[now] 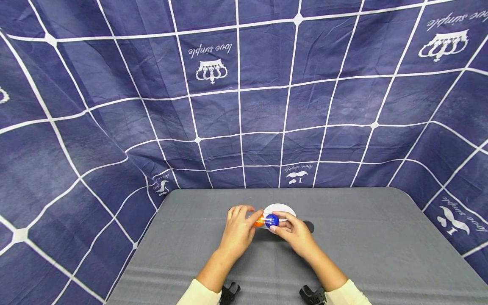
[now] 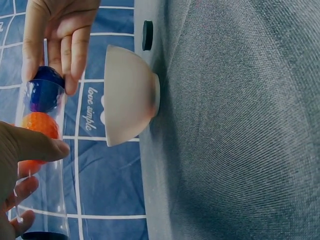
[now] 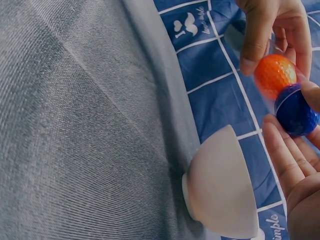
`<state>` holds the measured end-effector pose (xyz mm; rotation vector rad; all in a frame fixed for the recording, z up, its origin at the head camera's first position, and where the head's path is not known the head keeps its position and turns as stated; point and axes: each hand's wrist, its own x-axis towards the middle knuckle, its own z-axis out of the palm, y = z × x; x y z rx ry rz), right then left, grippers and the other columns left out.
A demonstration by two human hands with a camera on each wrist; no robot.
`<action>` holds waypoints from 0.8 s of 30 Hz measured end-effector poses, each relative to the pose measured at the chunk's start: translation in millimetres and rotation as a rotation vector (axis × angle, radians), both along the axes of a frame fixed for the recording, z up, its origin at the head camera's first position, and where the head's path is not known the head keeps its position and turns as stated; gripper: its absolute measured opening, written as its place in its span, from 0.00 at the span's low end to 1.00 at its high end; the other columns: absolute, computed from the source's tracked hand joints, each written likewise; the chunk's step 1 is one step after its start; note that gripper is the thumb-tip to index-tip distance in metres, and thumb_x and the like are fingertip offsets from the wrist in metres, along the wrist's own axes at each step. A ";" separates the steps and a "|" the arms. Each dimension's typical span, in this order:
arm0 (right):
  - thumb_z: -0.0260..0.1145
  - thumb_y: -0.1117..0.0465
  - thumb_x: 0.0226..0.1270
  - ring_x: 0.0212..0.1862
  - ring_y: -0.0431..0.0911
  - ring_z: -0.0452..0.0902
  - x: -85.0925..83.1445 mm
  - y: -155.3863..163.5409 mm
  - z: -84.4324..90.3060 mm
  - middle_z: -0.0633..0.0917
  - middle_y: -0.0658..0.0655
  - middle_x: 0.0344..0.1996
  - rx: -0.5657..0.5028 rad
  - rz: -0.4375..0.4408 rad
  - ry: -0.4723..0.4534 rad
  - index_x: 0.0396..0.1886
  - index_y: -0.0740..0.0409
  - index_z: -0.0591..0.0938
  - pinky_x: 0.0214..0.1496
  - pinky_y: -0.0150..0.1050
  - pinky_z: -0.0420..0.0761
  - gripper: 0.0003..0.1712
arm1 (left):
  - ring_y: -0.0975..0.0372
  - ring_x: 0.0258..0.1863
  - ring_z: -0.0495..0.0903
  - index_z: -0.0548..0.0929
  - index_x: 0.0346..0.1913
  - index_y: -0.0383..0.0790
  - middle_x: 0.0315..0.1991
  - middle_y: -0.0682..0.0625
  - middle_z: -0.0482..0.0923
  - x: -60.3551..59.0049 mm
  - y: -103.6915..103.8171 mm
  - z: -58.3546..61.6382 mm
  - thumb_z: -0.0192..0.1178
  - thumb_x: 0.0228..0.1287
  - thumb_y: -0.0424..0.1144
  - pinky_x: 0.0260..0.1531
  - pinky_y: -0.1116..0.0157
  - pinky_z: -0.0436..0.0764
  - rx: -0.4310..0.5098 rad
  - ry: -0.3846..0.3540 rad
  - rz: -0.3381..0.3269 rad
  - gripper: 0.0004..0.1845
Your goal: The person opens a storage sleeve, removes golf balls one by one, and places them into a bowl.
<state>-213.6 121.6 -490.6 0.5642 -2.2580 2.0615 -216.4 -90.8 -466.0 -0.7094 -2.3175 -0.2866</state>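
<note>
In the left wrist view my left hand (image 1: 238, 226) grips a clear plastic tube (image 2: 52, 192) with a dark end. An orange golf ball (image 2: 40, 125) sits inside the tube, partly behind the thumb. My right hand (image 1: 295, 233) pinches a blue golf ball (image 3: 296, 110) between thumb and fingers at the tube's open mouth. Part of that ball lies within the clear wall, close against the orange one. Both hands hold the tube and balls above the table, in front of a white bowl (image 2: 125, 95).
The bowl stands upright on the grey cloth-covered table (image 1: 362, 237). A round black disc (image 1: 309, 226) lies on the table to the right, close to my right hand. Behind the table hangs a blue curtain (image 1: 267, 110) with white lines.
</note>
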 end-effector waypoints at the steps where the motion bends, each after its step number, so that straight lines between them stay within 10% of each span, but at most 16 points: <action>1: 0.70 0.67 0.65 0.40 0.34 0.84 0.3 0.1 0.5 0.87 0.71 0.42 0.000 0.002 0.003 0.63 0.68 0.77 0.42 0.28 0.84 0.27 | 0.54 0.50 0.78 0.86 0.53 0.54 0.47 0.50 0.80 0.2 -0.2 -0.3 0.77 0.38 0.29 0.56 0.52 0.73 0.008 -0.001 -0.003 0.33; 24: 0.69 0.69 0.66 0.41 0.39 0.87 -1.2 7.8 3.6 0.87 0.67 0.41 -0.033 -0.011 0.046 0.63 0.69 0.76 0.44 0.33 0.87 0.26 | 0.53 0.52 0.79 0.85 0.57 0.53 0.49 0.50 0.81 0.1 -2.3 -8.2 0.79 0.44 0.32 0.57 0.50 0.74 0.154 -0.096 0.009 0.32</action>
